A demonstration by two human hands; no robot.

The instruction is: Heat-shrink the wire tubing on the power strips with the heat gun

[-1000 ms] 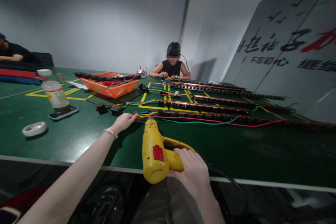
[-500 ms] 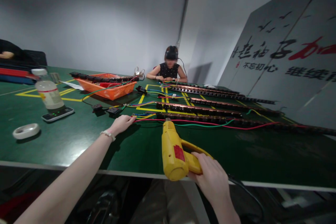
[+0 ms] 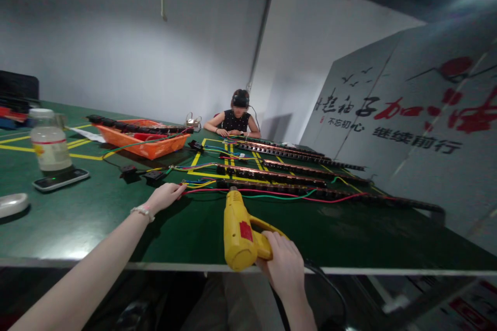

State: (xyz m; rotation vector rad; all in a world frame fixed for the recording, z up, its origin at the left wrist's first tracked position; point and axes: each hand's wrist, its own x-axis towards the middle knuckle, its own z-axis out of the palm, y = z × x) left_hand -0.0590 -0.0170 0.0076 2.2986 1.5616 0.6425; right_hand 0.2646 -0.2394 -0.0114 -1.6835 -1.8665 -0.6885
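My right hand [image 3: 285, 258] is wrapped round the handle of a yellow heat gun [image 3: 237, 232]. The gun's metal nozzle points away from me at the nearest long dark strip [image 3: 267, 187]. On the left, my left hand [image 3: 166, 197] pinches the end of a bundle of coloured wires [image 3: 202, 184] that runs into that strip. A red wire [image 3: 330, 199] and a green wire [image 3: 279, 196] lie along the strip's near side. Black connectors [image 3: 154, 177] rest just beyond my left fingers.
An orange basket [image 3: 151, 150] with dark strips across it stands at the back left. A bottle [image 3: 50, 145], a phone-like device [image 3: 62, 179] and a white oval object [image 3: 12, 205] sit at the left. Across the table [image 3: 349, 243], a person [image 3: 235, 119] sits near more strips [image 3: 287, 152].
The view has turned to the right and tilted up, so the table's contents appear shifted left. Both hands keep their grips, and the heat gun stays aimed at the nearest strip.
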